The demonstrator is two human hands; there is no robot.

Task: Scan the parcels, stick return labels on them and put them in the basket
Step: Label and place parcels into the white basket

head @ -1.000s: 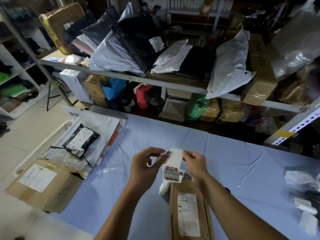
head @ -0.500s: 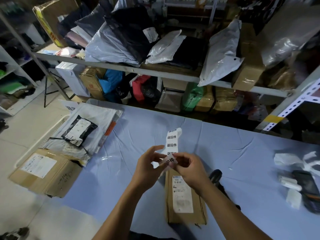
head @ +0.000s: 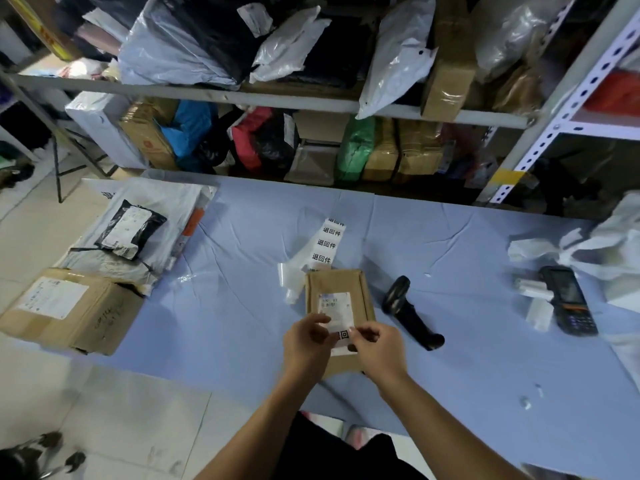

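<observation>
While a flat brown parcel (head: 341, 292) with a white shipping slip lies on the blue table (head: 242, 306) beneath them, the left hand (head: 304, 344) and right hand (head: 381, 351) pinch a small black-printed white label (head: 343, 335) between fingertips. A strip of labels (head: 329, 244) lies just beyond, and a black scanner (head: 408, 313) lies right of the right hand.

A parcel depot is showing itself here: shelves (head: 270, 98) across the top are holding heaped mailers (head: 166, 53) and boxes (head: 446, 81), and at centre and right a scanner (head: 408, 313), a terminal (head: 568, 299) and a label strip (head: 327, 244) are lying on the blue table (head: 242, 289).
</observation>
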